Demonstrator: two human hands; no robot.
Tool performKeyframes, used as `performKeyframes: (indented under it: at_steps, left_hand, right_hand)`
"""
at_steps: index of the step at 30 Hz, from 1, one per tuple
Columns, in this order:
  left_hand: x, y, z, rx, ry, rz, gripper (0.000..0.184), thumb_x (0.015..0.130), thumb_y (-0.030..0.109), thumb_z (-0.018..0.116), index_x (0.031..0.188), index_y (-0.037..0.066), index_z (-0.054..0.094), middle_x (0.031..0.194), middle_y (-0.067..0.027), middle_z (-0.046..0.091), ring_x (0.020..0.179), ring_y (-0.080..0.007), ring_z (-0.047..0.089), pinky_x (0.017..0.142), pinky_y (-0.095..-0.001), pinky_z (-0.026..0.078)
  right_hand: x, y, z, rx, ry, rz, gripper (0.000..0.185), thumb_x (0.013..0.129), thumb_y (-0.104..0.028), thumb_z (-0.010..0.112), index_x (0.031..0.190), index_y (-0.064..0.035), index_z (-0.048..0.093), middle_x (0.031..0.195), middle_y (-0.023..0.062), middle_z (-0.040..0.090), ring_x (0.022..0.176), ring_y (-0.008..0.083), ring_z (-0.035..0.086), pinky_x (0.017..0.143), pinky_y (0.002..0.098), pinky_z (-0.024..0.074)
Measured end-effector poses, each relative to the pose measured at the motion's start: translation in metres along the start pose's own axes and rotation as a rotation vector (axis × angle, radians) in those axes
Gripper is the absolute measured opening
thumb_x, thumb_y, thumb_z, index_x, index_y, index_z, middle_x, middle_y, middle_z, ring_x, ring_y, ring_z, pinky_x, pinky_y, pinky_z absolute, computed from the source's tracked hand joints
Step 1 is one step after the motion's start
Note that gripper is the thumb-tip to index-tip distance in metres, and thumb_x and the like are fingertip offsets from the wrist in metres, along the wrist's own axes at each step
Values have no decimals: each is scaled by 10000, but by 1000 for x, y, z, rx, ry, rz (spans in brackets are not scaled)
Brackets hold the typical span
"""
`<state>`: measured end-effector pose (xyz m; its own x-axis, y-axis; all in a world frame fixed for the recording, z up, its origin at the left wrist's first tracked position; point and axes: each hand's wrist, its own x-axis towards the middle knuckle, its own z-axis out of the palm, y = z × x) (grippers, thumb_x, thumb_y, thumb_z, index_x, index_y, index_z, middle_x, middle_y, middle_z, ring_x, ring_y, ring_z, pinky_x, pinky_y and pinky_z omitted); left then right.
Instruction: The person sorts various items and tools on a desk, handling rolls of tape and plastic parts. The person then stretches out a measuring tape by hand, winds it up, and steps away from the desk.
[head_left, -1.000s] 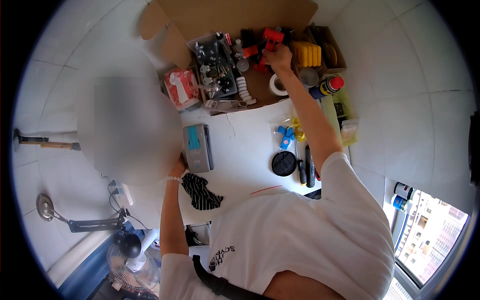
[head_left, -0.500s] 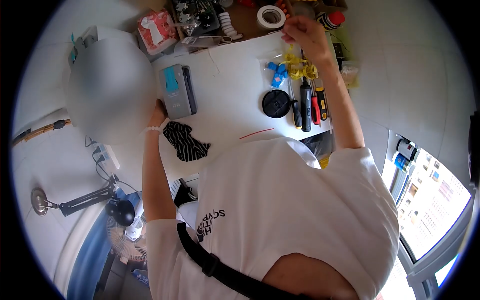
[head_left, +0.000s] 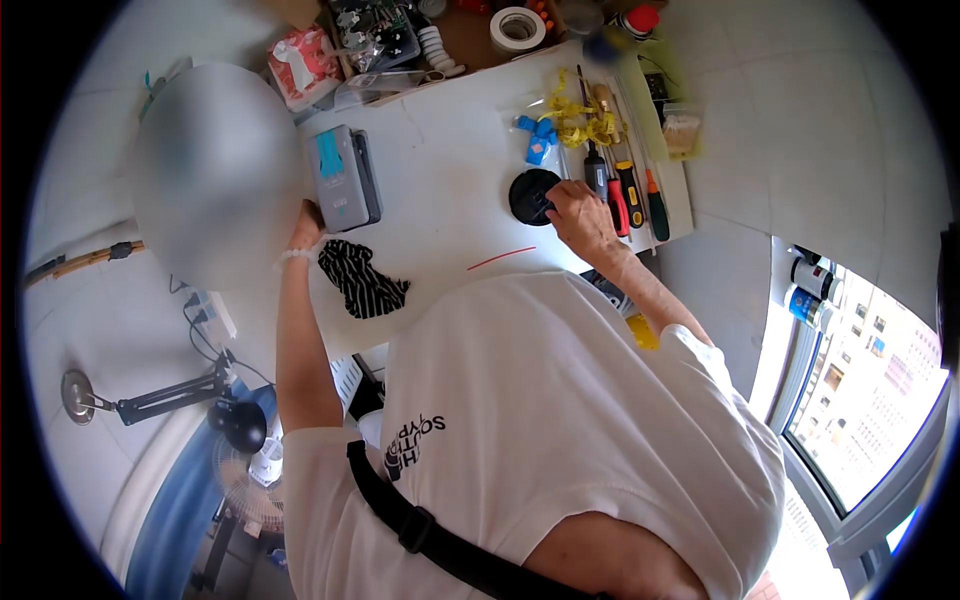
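Note:
My right hand [head_left: 583, 218] is low over the table, fingers curled together at the right edge of a round black disc [head_left: 530, 190]. A dark-handled screwdriver beside the disc is mostly covered by this hand, so what the fingers hold is hidden. Close by lie a grey-and-black tool handle [head_left: 596, 172], a red-and-black handle [head_left: 617, 205] and a yellow-and-black handle [head_left: 629, 190]. My left hand [head_left: 308, 225], with a white bead bracelet, is partly hidden behind a large blurred grey rounded object [head_left: 215, 180]. Near it are a grey box-like device [head_left: 345, 180] and a striped black-and-white cloth [head_left: 362, 280].
A yellow measuring tape [head_left: 585, 128] and small blue pieces [head_left: 540, 145] lie behind the disc. An orange-and-green handle [head_left: 656, 205] is at the table's right edge. A blurred dark blue shape [head_left: 606, 45] shows at the back, near a white tape roll [head_left: 517, 31]. A red strip [head_left: 502, 258] lies in front.
My right hand has come down from beside the tape roll at the back to the disc and screwdriver. A dark blue blurred shape now shows at the back right. My left hand stays about where it was.

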<state>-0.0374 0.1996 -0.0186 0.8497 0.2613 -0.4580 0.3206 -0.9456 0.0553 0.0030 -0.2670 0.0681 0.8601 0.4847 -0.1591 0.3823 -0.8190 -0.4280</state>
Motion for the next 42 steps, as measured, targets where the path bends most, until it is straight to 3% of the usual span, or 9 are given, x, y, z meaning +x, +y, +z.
performKeyframes:
  at_steps: [7, 13, 19, 21, 25, 27, 31, 35, 42]
  left_hand:
    - [-3, 1, 0, -26, -12, 23, 495, 478, 331, 875, 778, 10, 648, 855, -188, 660, 829, -364, 626, 711, -412, 509]
    - [-5, 5, -5, -51, -41, 13, 478, 498, 324, 868, 773, -2, 652, 841, -188, 664, 827, -353, 635, 702, -400, 514]
    - [-3, 9, -11, -42, -83, -3, 497, 496, 324, 873, 796, -3, 649, 849, -185, 665, 842, -348, 636, 722, -395, 515]
    - [-5, 10, -10, -36, -36, 3, 487, 493, 320, 876, 778, -2, 647, 853, -184, 665, 838, -349, 636, 731, -393, 514]
    - [-7, 9, -9, -23, 13, 12, 478, 494, 311, 875, 775, -1, 646, 862, -192, 662, 832, -354, 636, 726, -394, 515]
    - [-8, 12, -12, -49, -21, 9, 475, 498, 299, 871, 786, -3, 643, 875, -204, 658, 835, -360, 634, 719, -398, 516]
    - [-6, 12, -10, -49, -24, -13, 479, 517, 305, 859, 811, -4, 641, 879, -207, 656, 838, -367, 631, 709, -402, 518]
    - [-3, 8, -2, -46, -11, -43, 339, 645, 269, 760, 819, 3, 642, 909, -211, 651, 873, -372, 620, 740, -406, 510]
    - [0, 2, 4, -72, 23, -66, 258, 696, 208, 687, 847, 6, 634, 940, -218, 641, 900, -380, 610, 758, -415, 505]
  right_hand:
    - [6, -7, 12, 5, 8, -36, 228, 747, -77, 675, 954, -16, 602, 1000, 132, 586, 952, 306, 568, 821, 384, 487]
    - [35, 4, 6, -23, 248, 30, 192, 742, -88, 644, 915, -27, 587, 881, 144, 592, 857, 328, 596, 725, 409, 512]
    - [60, -2, 6, -78, 185, 180, 233, 768, -110, 649, 969, -32, 562, 939, 145, 585, 843, 337, 613, 664, 416, 527]
    - [66, -1, 16, -48, 149, 234, 168, 749, -50, 589, 909, -14, 553, 990, 166, 547, 857, 357, 602, 655, 450, 522]
    - [72, 4, 40, -77, 181, 205, 194, 724, -7, 567, 918, -13, 550, 1007, 167, 527, 887, 350, 591, 664, 448, 522]
    - [72, 3, 46, -94, 256, -9, 225, 696, 22, 559, 918, -14, 552, 1003, 153, 521, 916, 336, 576, 696, 439, 519]
    - [73, -7, 55, -57, 259, -137, 244, 682, 42, 554, 917, -22, 557, 1004, 130, 529, 909, 310, 570, 756, 411, 507]
    - [76, -22, 64, 86, 257, -187, 222, 692, 43, 558, 905, -20, 561, 1002, 119, 540, 931, 309, 568, 774, 404, 506]
    - [89, -21, 42, 198, 321, 45, 272, 726, -18, 622, 993, -34, 574, 1001, 129, 565, 962, 324, 554, 793, 409, 494]
